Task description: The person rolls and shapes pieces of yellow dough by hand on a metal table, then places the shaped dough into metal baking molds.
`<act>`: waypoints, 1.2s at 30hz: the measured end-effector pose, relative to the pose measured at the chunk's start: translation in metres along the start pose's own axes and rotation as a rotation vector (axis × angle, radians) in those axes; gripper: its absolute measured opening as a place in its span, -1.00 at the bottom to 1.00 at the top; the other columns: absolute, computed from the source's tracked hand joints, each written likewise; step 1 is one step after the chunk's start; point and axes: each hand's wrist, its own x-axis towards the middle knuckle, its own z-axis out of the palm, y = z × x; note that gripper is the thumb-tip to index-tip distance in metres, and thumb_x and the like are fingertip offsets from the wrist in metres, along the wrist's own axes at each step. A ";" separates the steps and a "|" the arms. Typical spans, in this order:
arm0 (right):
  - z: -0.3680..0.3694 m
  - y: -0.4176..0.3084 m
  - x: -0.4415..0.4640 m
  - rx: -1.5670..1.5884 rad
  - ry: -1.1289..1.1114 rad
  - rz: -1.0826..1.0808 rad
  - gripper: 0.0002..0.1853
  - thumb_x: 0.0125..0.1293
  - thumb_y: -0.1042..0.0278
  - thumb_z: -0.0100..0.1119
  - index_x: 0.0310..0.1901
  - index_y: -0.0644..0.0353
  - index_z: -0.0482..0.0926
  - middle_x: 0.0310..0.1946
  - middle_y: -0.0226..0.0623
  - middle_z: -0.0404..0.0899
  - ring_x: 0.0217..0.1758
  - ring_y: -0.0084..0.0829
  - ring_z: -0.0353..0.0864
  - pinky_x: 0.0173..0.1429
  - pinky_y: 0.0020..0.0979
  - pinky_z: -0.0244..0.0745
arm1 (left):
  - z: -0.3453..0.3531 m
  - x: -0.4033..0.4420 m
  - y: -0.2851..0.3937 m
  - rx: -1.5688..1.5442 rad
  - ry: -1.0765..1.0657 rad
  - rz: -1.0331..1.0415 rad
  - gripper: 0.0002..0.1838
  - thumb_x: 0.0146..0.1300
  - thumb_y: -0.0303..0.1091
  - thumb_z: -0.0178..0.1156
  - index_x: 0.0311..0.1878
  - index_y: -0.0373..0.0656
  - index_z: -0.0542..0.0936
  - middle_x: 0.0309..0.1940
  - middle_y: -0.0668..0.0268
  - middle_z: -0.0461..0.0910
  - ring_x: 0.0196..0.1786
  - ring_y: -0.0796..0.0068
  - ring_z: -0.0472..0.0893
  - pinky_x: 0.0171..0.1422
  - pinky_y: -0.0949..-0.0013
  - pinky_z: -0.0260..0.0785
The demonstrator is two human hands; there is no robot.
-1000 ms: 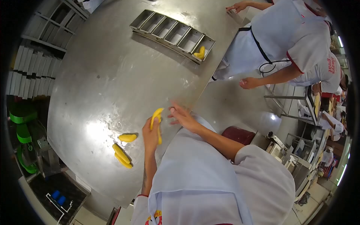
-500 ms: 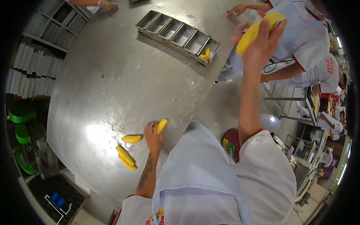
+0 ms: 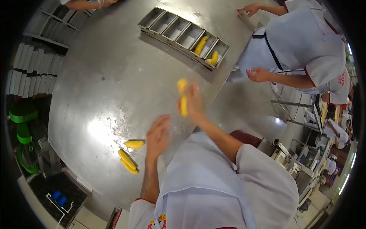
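My right hand [image 3: 193, 102], smeared by motion, holds a long yellow dough piece [image 3: 183, 105] above the steel table near its front edge. My left hand [image 3: 158, 135] is to the left and closer to my apron, also blurred, its fingers loosely stretched with nothing visible in them. Left of it, one yellow dough piece [image 3: 134, 144] lies on the table, and two more dough pieces [image 3: 127, 162] lie side by side below. A strapped row of metal loaf tins [image 3: 177, 28] stands farther back. Its two right-hand compartments hold a yellow dough piece [image 3: 201, 45] and another bent dough piece [image 3: 214, 58].
The steel table [image 3: 95, 91] has an edge running along my apron. A co-worker in a pale apron [image 3: 286, 38] stands at the right, one hand on the table. Another person's hand [image 3: 106, 3] reaches in at top left. Stacked metal tins [image 3: 36, 72] stand at left.
My right hand has come down and left from its raised position. A second dough piece now sits in the tins. My left hand has lifted, and the dough piece by it is gone from there.
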 end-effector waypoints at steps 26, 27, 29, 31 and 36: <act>0.016 0.013 0.032 0.859 0.005 0.494 -0.55 0.55 0.07 -0.01 0.20 0.30 0.42 -0.01 -0.06 0.56 0.05 -0.03 0.65 0.02 -0.13 0.74 | -0.086 -0.141 -0.129 0.542 0.883 -0.947 -0.13 0.37 0.16 0.21 0.48 -0.35 0.26 0.37 -0.22 0.30 0.44 -0.14 0.30 0.48 0.02 0.24; 0.011 -0.026 0.029 0.859 -0.001 0.409 -0.57 0.54 0.10 0.01 0.18 0.32 0.42 -0.02 -0.06 0.56 0.09 -0.01 0.64 0.06 -0.07 0.73 | -0.078 -0.170 -0.177 0.624 0.788 -1.173 -0.06 0.32 0.24 0.24 0.49 -0.33 0.25 0.38 -0.26 0.26 0.44 -0.19 0.28 0.46 0.01 0.25; -0.006 -0.086 0.033 0.644 -0.169 -0.007 -0.56 0.52 0.16 0.01 0.19 0.40 0.43 0.06 -0.05 0.57 0.12 -0.04 0.62 0.28 -0.04 0.61 | -0.053 -0.183 -0.191 0.954 0.844 -0.943 -0.19 0.31 0.22 0.26 0.39 -0.22 0.39 0.23 -0.18 0.42 0.31 -0.14 0.43 0.33 0.00 0.36; -0.001 -0.162 0.025 0.281 0.020 -0.560 -0.59 0.51 0.11 0.06 0.17 0.27 0.45 0.04 -0.07 0.59 0.04 -0.15 0.68 0.05 -0.19 0.69 | -0.057 -0.175 -0.170 0.720 0.798 -1.036 -0.43 0.40 0.05 0.22 0.25 -0.21 0.49 0.09 -0.01 0.54 0.16 -0.09 0.53 0.20 0.01 0.42; 0.019 -0.277 0.056 0.067 0.235 -1.201 -0.69 0.58 0.19 -0.08 0.10 0.28 0.42 -0.22 -0.11 0.54 -0.58 -0.41 0.54 -0.61 -0.39 0.57 | -0.047 -0.180 -0.174 0.616 0.996 -0.880 -0.64 0.46 -0.13 0.17 0.09 -0.24 0.58 -0.04 0.07 0.60 -0.01 0.03 0.59 0.07 0.10 0.45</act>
